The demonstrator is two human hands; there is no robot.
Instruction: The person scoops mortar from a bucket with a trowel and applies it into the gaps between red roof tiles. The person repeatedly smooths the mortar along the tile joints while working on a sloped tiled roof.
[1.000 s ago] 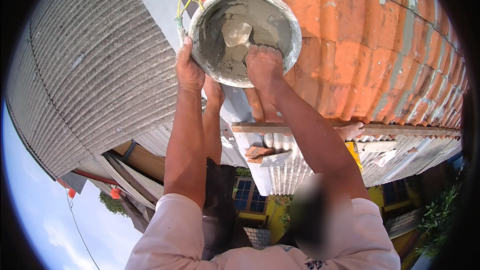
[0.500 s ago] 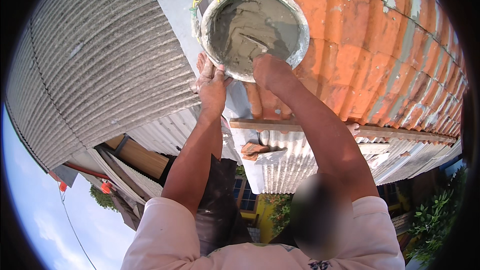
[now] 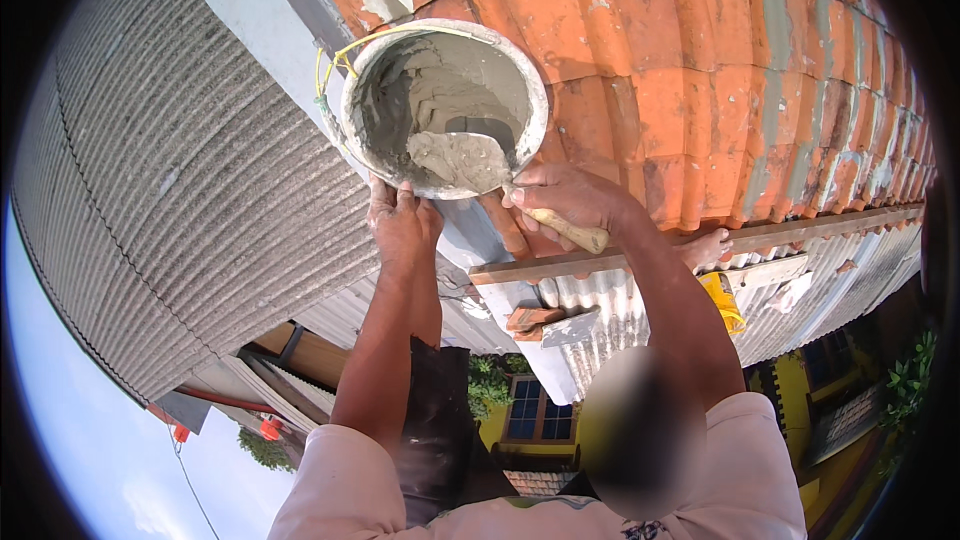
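Observation:
A round bucket [image 3: 360, 110] of grey mortar rests near the junction of the flashing and orange roof tiles, its yellow cord handle at the upper left. My left hand [image 3: 398, 220] grips the lower-left rim with fingertips up. My right hand [image 3: 572, 198] is closed on a trowel [image 3: 585, 235] by its pale wooden handle, at the bucket's lower right. The trowel's blade, coated with mortar, lies inside near the bottom rim.
Orange tiles [image 3: 690, 100] spread right, corrugated sheets [image 3: 170, 170] left. Below are a wooden batten [image 3: 820, 227], broken tile pieces [image 3: 533, 318], a yellow container [image 3: 722, 300], a bare foot [image 3: 708, 245] and the roof edge over a yellow house [image 3: 500, 425].
The bucket appears lower and further left. My right hand has turned and moved toward the near rim, exposing the trowel handle and bringing the mortar-coated blade to the bucket's lower side.

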